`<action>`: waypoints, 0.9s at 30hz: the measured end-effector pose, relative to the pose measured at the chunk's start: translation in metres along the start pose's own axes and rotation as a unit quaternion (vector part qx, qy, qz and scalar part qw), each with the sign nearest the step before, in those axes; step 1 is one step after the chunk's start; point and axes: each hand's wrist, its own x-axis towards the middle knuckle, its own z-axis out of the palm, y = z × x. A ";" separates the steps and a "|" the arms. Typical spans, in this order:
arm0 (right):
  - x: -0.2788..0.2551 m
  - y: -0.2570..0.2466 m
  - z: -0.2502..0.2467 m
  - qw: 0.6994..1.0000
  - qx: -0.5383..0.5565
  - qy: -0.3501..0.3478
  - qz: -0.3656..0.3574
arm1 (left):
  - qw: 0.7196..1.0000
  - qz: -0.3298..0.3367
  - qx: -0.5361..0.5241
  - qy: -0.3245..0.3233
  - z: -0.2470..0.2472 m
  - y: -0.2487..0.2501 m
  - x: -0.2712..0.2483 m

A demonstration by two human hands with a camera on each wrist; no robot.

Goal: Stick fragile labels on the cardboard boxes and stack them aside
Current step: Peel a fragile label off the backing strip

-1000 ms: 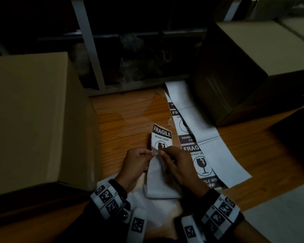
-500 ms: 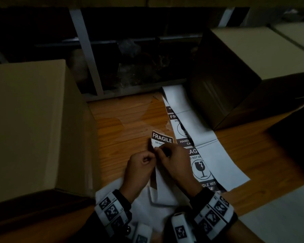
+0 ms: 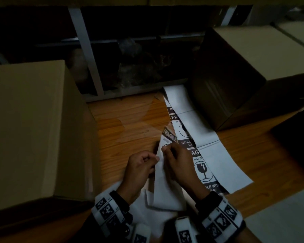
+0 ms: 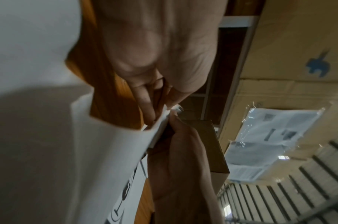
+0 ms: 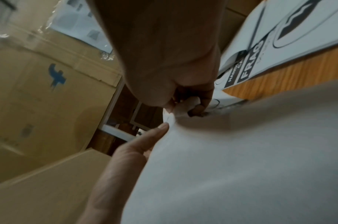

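Observation:
My left hand (image 3: 156, 158) pinches the edge of a white backing strip (image 3: 165, 190) over the wooden table (image 3: 126, 123). My right hand (image 3: 164, 150) pinches the fragile label (image 3: 169, 136), whose black "FRAGILE" band sticks up, twisted and blurred, just beyond the fingers. The two hands meet at the strip's top edge. In the left wrist view the left fingers (image 4: 145, 104) clamp the white paper (image 4: 106, 151). In the right wrist view the right fingertips (image 5: 197, 109) nip the paper's edge. A large plain cardboard box (image 3: 33, 128) stands to the left, and another cardboard box (image 3: 253, 64) at the back right.
A long strip of fragile labels (image 3: 203, 169) with blank white backing (image 3: 223, 165) lies on the table to the right of my hands. Metal shelving (image 3: 84, 50) stands behind the table. A pale surface (image 3: 284, 221) fills the near right corner.
The label stood upright and readable a second ago. It now leans right, twisted, with less of it showing above my fingers. Both hands have stayed together.

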 end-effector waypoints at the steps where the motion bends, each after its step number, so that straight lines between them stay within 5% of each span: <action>1: 0.000 0.000 0.000 1.000 0.010 0.001 0.007 | 1.000 -0.010 -0.015 -0.001 0.000 -0.001 -0.001; 6: -0.006 -0.004 0.002 1.000 0.018 0.004 0.010 | 0.997 -0.051 -0.056 -0.015 -0.006 -0.004 -0.002; 11: -0.008 -0.003 0.000 0.997 -0.055 0.009 -0.044 | 0.998 0.046 0.041 -0.001 -0.002 0.010 0.006; 15: -0.006 -0.005 -0.001 0.993 -0.093 0.014 -0.068 | 0.996 0.036 0.078 0.001 0.002 0.015 0.016; 27: -0.002 -0.003 -0.002 0.996 -0.054 0.027 -0.060 | 0.999 0.004 -0.035 0.034 0.004 0.018 0.009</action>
